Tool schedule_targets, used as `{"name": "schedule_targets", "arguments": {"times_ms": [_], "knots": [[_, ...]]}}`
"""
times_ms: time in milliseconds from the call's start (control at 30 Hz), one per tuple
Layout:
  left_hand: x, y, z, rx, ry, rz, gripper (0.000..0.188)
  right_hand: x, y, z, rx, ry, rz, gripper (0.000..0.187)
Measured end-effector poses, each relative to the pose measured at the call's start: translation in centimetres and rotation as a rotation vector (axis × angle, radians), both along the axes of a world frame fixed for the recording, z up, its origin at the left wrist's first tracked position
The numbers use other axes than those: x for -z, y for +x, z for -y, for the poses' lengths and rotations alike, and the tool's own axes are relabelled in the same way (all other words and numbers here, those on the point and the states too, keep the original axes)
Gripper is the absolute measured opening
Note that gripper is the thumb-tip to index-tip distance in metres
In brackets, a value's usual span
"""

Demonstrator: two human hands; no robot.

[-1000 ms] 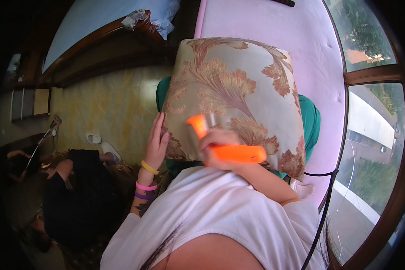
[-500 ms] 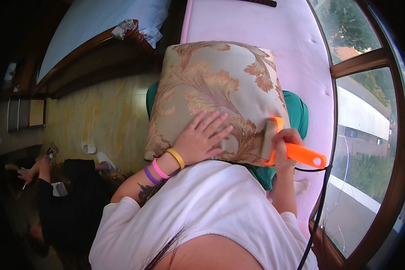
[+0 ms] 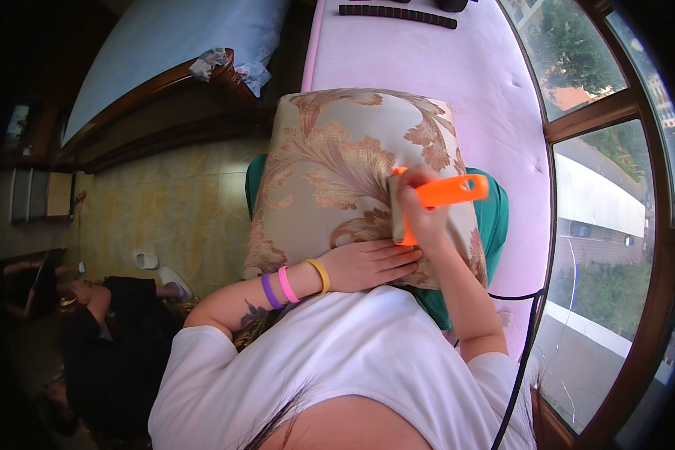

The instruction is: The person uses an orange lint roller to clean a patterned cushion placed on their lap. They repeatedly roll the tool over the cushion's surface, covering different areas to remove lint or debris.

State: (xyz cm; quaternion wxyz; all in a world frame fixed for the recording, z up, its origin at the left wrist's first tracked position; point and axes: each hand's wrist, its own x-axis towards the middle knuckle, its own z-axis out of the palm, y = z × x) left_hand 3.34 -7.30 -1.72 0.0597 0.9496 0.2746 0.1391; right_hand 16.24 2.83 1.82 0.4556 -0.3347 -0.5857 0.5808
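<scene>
A beige cushion (image 3: pixel 341 146) with a bronze leaf pattern lies across my lap, over green trousers (image 3: pixel 495 217). My right hand (image 3: pixel 425 214) is closed round the neck of a lint roller (image 3: pixel 457 190) with an orange frame and handle. Its pale head is against the right half of the cushion, and the handle points to the right. Flat along the cushion's near edge rests my left hand (image 3: pixel 367 265), palm down with fingers stretched out, just below the roller's head. Yellow, pink and purple bands circle the left wrist and forearm.
Under me is a pink padded surface (image 3: pixel 495 112), with a dark striped bar (image 3: pixel 397 15) at its far end. A wood-framed window (image 3: pixel 600 195) borders the right; a black cable (image 3: pixel 529 345) hangs there. At lower left sits another person (image 3: pixel 120 345), near white slippers (image 3: pixel 146 260).
My right hand has moved the lint roller left and slightly away from me over the cushion. My left hand has slid right along the near edge, its fingers drawn closer together.
</scene>
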Motion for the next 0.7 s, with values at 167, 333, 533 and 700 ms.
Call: {"name": "schedule_targets", "arguments": {"times_ms": [167, 333, 533, 700], "knots": [[0.8, 0.0, 0.1, 0.05, -0.123, 0.023, 0.042, 2.0, -5.0, 0.9, -0.175, 0.249, 0.076, 0.004], [-1.3, -0.2, -0.6, -0.049, -0.801, 0.182, 0.038, 1.7, -9.8, 3.2, -0.265, 0.46, 0.147, 0.011], [-0.7, -1.1, 0.4, -0.06, -0.907, 0.058, 0.043, 3.0, -16.4, 6.2, -0.449, 0.451, 0.056, 0.016], [0.9, 0.0, 1.3, -0.048, -0.5, -0.382, 0.043, 2.5, -20.3, 7.3, -0.631, 0.125, -0.05, 0.019]]}}
